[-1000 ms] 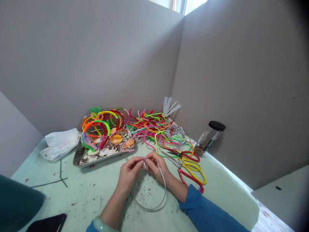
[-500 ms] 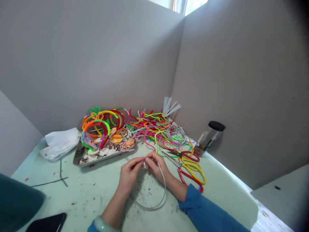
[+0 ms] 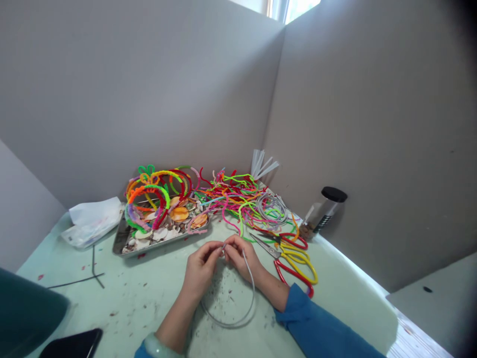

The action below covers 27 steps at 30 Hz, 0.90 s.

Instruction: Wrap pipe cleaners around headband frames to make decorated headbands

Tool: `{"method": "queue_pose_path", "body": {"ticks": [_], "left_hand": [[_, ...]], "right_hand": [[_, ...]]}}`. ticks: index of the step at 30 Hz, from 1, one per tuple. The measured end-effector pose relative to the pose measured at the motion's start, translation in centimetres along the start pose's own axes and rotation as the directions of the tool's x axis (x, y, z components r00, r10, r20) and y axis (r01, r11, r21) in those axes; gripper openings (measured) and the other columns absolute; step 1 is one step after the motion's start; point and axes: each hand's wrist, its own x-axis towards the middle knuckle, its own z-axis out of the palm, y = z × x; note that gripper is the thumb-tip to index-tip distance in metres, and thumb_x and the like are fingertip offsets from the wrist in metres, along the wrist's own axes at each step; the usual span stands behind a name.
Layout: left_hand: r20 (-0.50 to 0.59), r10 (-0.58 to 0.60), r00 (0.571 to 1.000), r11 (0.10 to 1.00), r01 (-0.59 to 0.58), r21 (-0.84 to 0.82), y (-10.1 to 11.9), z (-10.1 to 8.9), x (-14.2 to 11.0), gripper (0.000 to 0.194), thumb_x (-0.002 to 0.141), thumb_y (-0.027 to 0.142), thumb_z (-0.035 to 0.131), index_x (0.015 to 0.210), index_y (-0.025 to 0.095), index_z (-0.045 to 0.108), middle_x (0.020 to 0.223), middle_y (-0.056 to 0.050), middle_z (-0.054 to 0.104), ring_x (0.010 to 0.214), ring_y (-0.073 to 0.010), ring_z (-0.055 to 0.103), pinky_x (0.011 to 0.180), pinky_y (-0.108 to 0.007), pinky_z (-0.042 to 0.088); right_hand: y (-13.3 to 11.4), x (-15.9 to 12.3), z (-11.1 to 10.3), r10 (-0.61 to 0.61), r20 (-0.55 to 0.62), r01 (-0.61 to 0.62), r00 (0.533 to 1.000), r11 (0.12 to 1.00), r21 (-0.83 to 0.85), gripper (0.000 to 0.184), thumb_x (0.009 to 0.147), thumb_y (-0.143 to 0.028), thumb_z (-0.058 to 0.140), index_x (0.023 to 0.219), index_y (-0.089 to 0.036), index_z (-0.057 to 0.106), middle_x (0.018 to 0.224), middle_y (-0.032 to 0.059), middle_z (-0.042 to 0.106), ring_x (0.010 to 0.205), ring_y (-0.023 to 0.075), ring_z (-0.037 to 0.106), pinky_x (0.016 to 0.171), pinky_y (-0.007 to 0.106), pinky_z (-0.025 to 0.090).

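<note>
Grey wire (image 3: 231, 325), pinched by fingers (image 3: 214, 254) of left hand (image 3: 198, 269) and right hand (image 3: 246, 258), loops inside table's right edge (image 3: 352, 272).

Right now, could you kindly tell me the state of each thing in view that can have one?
Left hand: pinching the grey wire.
Right hand: pinching the grey wire too.
The grey wire: bent into a loop.
Red- and yellow-handled scissors: overlapped; opening unclear.
Tray: filled with shells.
Fuzzy hoops: bent round.
Fuzzy stems: tangled.
Wire coil: wound up.
Jar: lid on.
Phone: flat, screen dark.
</note>
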Motion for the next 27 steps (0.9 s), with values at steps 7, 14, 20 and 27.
{"method": "queue_pose_path", "body": {"ticks": [7,14,20,27], "left_hand": [[-0.014,-0.003,1.000,1.000,0.003,0.011,-0.2,0.1,0.1,0.024,0.075,0.035,0.061,0.086,0.014,0.065,0.070,-0.002,0.064,0.048,-0.0080,0.046,0.044,-0.019,0.035],[-0.173,-0.121,0.977,0.992,0.113,-0.058,-0.4,-0.2,0.4,0.029,0.066,0.037,0.068,0.084,0.015,0.071,0.068,-0.003,0.066,0.051,-0.0101,0.049,0.045,-0.020,0.034],[-0.243,-0.190,0.951,0.973,0.150,-0.173,-0.5,-0.4,0.4,0.040,0.062,0.042,0.071,0.090,0.014,0.070,0.065,-0.001,0.064,0.043,-0.0059,0.040,0.041,-0.019,0.030],[-0.243,-0.187,0.952,0.972,0.143,-0.187,0.0,-0.2,0.3,0.039,0.061,0.040,0.073,0.089,0.013,0.071,0.062,0.001,0.061,0.041,-0.0039,0.035,0.038,-0.018,0.025]], "right_hand": [[0.3,-0.1,0.1,-0.047,-0.002,0.047,0.999,0.990,-0.131,0.012,0.087,-0.025,0.047,0.081,-0.017,0.055,0.059,-0.0028,0.053,0.051,0.0092,0.046,0.049,0.020,0.035],[-0.9,0.1,-0.1,-0.365,-0.033,0.311,0.930,0.834,-0.455,0.012,0.085,-0.022,0.051,0.093,-0.017,0.057,0.090,0.0076,0.060,0.084,0.0181,0.054,0.076,0.031,0.043],[-1.0,-0.4,-0.2,-0.361,0.012,0.322,0.932,0.815,-0.481,0.012,0.087,-0.023,0.049,0.090,-0.017,0.059,0.077,0.0051,0.063,0.071,0.0158,0.058,0.069,0.028,0.043],[-0.1,-0.4,0.2,-0.038,0.029,0.045,0.999,0.960,-0.277,0.026,0.092,-0.036,0.042,0.091,-0.019,0.061,0.067,0.0008,0.065,0.053,0.0112,0.057,0.053,0.022,0.043]]}}
